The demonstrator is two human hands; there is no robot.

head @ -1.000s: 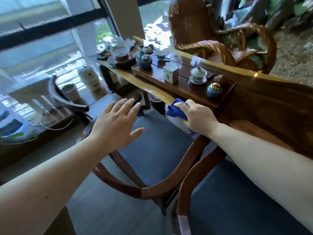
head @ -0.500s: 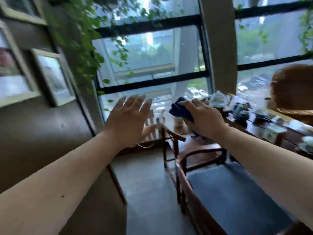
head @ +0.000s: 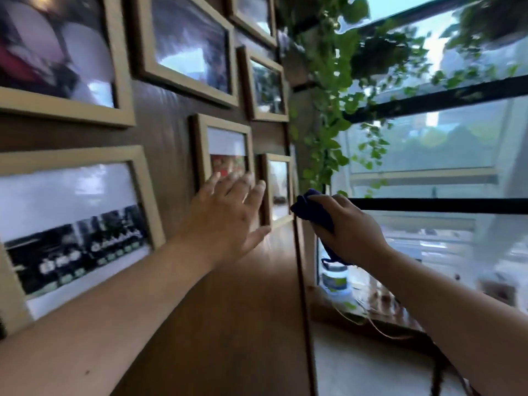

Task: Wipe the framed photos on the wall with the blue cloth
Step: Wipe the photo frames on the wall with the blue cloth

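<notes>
Just beyond the spread fingers (head: 243,184) of the left hand (head: 225,221) hangs the middle wooden frame (head: 200,150), a portrait photo behind glass, and to their right the narrow frame (head: 265,190) at the wall's edge. Those fingers are apart and extended, empty, reaching flat toward the dark wood wall (head: 234,310); whether the tips touch the glass I cannot tell through the blur. The right hand (head: 348,230) is closed round the blue cloth (head: 311,210), fingers curled tight on the bunched wad, which pokes out ahead of the knuckles and sits just beside the narrow frame's right edge — not yet on any glass, by the look of it.

The step in hand seems to be the approach to the first wipe. To do it well, I would steady the chosen frame with the open palm on its wooden border, not on the glass, so no prints are left. Then loosen the wad so a flat pad of cloth meets the pane, and stroke top to bottom with light pressure — these frames likely hang loose and could swing or tilt. The trailing vine (head: 328,115) hangs close above the cloth hand; keep clear of it.
</notes>
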